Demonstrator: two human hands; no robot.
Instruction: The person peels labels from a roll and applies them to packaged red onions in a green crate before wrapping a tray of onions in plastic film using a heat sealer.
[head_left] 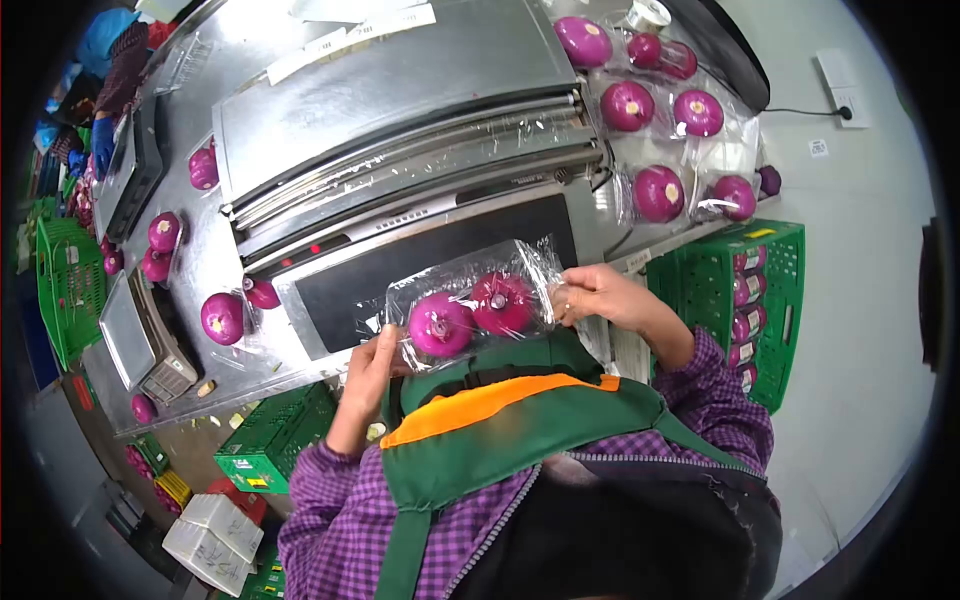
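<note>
Two purple onions lie side by side in a clear plastic film wrap [471, 313], held in front of the green apron at the near edge of a wrapping machine [400, 110]. My left hand [370, 375] grips the left end of the film beside the left onion [440, 324]. At the other end, my right hand [597, 297] pinches the gathered film to the right of the second onion [501, 303]. Behind the pack is the machine's dark flat plate [430, 262], with film rollers beyond it.
Several onions in film [658, 193] lie at the back right. A green crate [780, 300] of packed onions stands right. On the left are more onions [222, 318], a scale [150, 350] and green crates [275, 440]. A person's blue-gloved hand [103, 148] shows far left.
</note>
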